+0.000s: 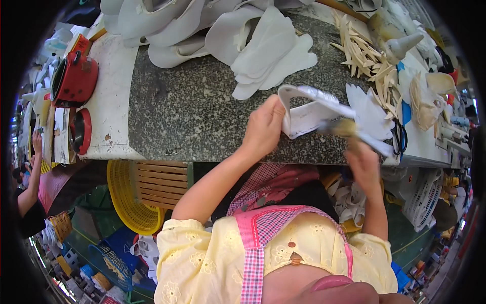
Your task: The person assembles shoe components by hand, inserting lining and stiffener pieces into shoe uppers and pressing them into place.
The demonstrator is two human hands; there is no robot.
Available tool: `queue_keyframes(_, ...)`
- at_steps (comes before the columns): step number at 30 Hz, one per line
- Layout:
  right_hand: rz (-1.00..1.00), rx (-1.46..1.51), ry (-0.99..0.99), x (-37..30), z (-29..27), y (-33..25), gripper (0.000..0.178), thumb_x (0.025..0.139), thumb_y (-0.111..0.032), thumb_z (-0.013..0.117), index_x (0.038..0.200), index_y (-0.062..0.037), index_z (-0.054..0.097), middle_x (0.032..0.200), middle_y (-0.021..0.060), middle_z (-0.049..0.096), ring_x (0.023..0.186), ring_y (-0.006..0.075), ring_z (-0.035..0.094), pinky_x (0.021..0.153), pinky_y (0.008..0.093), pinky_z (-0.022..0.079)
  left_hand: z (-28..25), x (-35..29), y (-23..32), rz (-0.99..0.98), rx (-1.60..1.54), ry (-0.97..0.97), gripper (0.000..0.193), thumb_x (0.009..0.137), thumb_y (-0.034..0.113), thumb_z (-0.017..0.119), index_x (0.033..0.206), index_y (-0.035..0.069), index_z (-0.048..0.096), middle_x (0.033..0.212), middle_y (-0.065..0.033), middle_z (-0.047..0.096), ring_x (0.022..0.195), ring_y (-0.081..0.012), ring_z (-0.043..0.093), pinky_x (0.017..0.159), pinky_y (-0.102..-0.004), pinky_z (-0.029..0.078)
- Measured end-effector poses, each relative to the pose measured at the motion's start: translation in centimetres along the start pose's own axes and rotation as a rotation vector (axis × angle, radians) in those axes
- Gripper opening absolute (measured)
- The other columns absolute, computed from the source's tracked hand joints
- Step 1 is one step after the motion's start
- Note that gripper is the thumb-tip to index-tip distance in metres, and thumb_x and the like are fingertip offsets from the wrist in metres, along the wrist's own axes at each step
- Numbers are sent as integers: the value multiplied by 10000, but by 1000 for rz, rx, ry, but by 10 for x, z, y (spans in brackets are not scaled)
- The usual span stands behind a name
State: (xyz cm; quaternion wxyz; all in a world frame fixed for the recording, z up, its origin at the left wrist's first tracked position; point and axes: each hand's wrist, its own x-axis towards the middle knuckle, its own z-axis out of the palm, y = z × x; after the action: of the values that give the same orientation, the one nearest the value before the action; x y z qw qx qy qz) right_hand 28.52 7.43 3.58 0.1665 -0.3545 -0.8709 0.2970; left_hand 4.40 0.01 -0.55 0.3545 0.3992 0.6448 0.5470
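My left hand (263, 126) is closed on the near end of a white shoe upper (302, 120), which stands open like a loop just above the dark speckled slab (187, 109). My right hand (362, 161), smeared by motion, is closed round a blurred tool that looks like a hammer (374, 144), with a brownish part and a silver part. The tool is at the right side of the upper; whether they touch I cannot tell. Beyond my hands lies a stack of white sole-shaped pieces (276, 48). White fan-spread pieces (363, 104) lie right of the upper.
White shoe uppers (177, 33) are heaped at the far edge. Beige pointed strips (365, 58) and black-handled scissors (400, 137) lie to the right. At left stand a red container (83, 81) and a red ring (83, 131). A yellow basket (119, 197) is below the table.
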Motion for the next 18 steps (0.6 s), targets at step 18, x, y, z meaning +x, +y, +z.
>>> queue_keyframes(18, -106, -148, 657, 24, -70, 79, 443, 809, -365, 546, 1081, -16, 526, 1093, 119, 527, 1046, 258, 460, 929, 348, 311, 29, 5, 67, -402, -1238, -307, 285, 926, 269, 328, 1051, 54, 467, 860, -92, 580, 734, -150, 575, 514, -255, 478)
